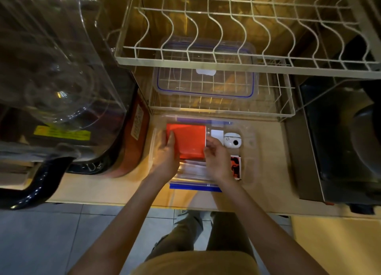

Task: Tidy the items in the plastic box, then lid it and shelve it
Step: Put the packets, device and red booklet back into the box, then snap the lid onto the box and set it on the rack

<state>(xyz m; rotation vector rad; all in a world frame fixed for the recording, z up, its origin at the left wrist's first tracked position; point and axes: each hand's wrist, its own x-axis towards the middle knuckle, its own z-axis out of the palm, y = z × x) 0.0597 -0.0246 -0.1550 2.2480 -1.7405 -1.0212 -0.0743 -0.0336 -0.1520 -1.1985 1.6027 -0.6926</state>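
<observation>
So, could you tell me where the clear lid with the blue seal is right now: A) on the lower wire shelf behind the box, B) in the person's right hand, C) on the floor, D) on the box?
A: the lid lies flat on the lower wire shelf, behind the open plastic box.

The open box [250,130] leaves bare floor at its 3 o'clock side. At 12 o'clock a wire rack [222,110] with a lid [206,83] stands close; at 9 o'clock, a clear jug [61,79].

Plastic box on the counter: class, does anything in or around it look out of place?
Nothing looks spilled or damaged. The plastic box is open; its lid lies apart on the wire rack. Both hands, left hand and right hand, touch the red box.
</observation>
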